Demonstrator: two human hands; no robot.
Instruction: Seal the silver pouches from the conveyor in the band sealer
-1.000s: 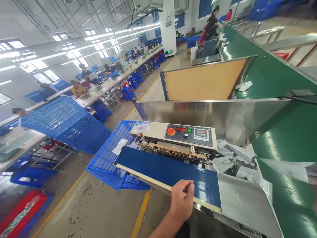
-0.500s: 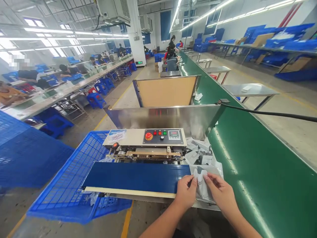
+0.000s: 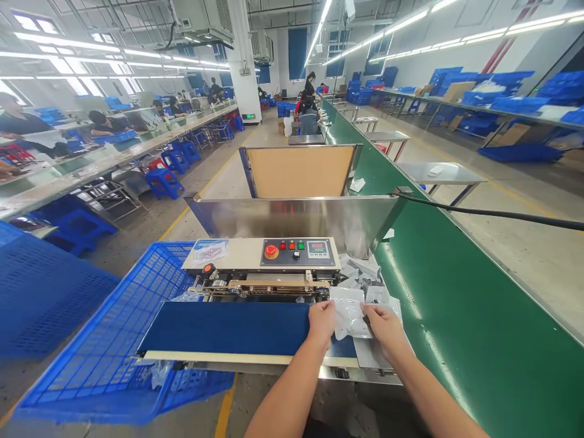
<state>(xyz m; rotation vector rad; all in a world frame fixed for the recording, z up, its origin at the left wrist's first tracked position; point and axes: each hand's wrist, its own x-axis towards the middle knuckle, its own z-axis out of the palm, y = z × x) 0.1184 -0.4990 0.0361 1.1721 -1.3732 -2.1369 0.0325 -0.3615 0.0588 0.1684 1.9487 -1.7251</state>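
Note:
A white, shiny plastic pouch (image 3: 350, 313) is stretched flat between my two hands at the right end of the band sealing machine (image 3: 237, 252). My left hand (image 3: 322, 322) pinches the pouch's left edge, over the blue conveyor belt (image 3: 223, 331). With its fingers closed, my right hand (image 3: 382, 325) grips the right edge. The pouch's top side lies close to the machine's sealing inlet; whether it touches cannot be made out. Several more white and grey pouches (image 3: 362, 274) lie piled just behind and to the right.
A blue plastic crate (image 3: 109, 340) stands below the belt's left end. The long green conveyor (image 3: 456, 304) runs along my right side, with a black cable (image 3: 493, 213) above it. A steel panel (image 3: 292, 219) rises behind the machine. Several people sit at benches further off.
Both hands have moved left and up toward the sealing machine with the pouch. The pouch, bunched before, is now spread flat. The camera view has shifted slightly.

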